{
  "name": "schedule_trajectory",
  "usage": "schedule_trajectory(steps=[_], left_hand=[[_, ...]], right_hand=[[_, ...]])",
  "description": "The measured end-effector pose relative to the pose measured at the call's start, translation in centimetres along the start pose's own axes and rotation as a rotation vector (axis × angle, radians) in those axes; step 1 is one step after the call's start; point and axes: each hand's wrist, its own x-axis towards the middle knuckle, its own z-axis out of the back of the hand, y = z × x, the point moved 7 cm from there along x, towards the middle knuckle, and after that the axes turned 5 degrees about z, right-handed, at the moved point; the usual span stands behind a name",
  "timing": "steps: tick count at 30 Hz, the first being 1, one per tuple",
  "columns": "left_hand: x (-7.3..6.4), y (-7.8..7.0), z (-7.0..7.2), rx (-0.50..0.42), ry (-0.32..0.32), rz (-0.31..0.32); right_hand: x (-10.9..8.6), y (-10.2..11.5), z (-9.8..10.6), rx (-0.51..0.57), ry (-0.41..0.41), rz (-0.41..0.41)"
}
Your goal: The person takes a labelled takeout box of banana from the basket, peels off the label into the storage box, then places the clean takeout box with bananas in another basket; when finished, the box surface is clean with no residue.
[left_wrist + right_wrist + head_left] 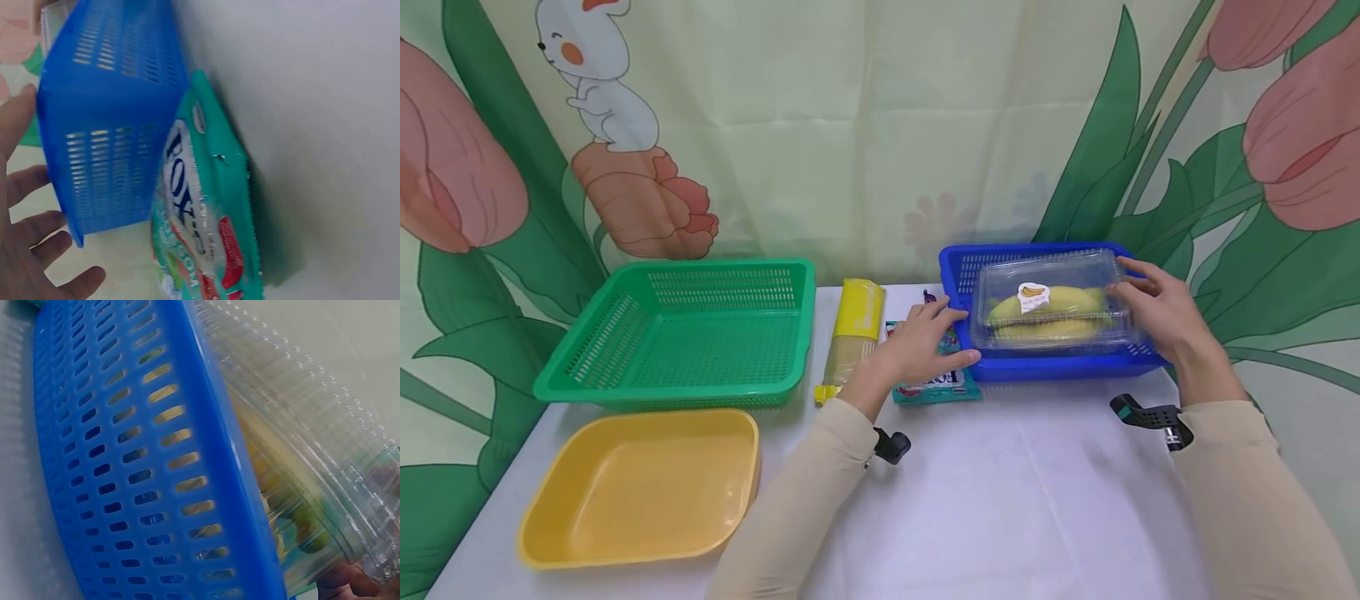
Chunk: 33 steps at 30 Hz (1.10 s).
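My right grip was pinching the right end of a clear box, its fingertips curled on the plastic. The box sat in the blue basket, its lower part inside and its top standing above the rim; from the right wrist it looked tilted against that rim. Yellow fruit lay inside the box and showed through the basket's slots, and a white label was stuck on the lid.

My left grip was spread, the fingers apart and holding nothing, at the left rim of the basket. Whether every fingertip touched it, I could not tell. Under that grip lay a teal bag marked FOX, just beside the basket's left end. A small dark purple thing stuck out on the bag's far side, mostly hidden.

Left of the bag lay a yellow pack with pale strands in its clear part. Farther left stood a green basket, with a yellow tray on its near side. All of them were on the white-covered table, in front of a cloth printed with tulips and a rabbit.
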Motion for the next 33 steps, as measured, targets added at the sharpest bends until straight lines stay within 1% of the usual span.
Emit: schedule_trajectory(steps=[4, 7, 14, 19, 23, 25, 29, 33], left_hand=[[-0.2, -0.2, 0.5, -0.005, 0.011, -0.028], [-0.5, 0.3, 0.6, -0.025, 0.019, -0.041], [-1.8, 2.0, 1.4, -0.059, 0.018, -0.017], [-2.2, 2.3, 1.8, -0.077, 0.035, -0.022], [-2.4, 2.8, 2.3, -0.073, 0.031, -0.017], [-2.7, 3.0, 2.7, -0.105, 0.025, -0.012], [-3.1, 3.0, 3.6, -0.212, -0.002, -0.005], [-3.6, 2.5, 4.4, -0.27, -0.045, -0.049]], right_hand=[[-0.2, 0.3, 0.5, -0.001, -0.041, -0.003], [-0.2, 0.5, 0.5, 0.002, -0.057, 0.001], [-0.2, 2.3, -0.2, 0.057, -0.087, 0.016], [-1.3, 3.8, 0.4, 0.094, -0.098, 0.036], [-1.9, 5.0, 0.5, 0.097, -0.104, 0.069], [-2.1, 5.5, 0.4, 0.098, -0.101, 0.084], [-2.7, 6.4, 0.3, 0.106, -0.096, 0.109], [-3.5, 7.5, 0.0, 0.136, -0.076, 0.149]])
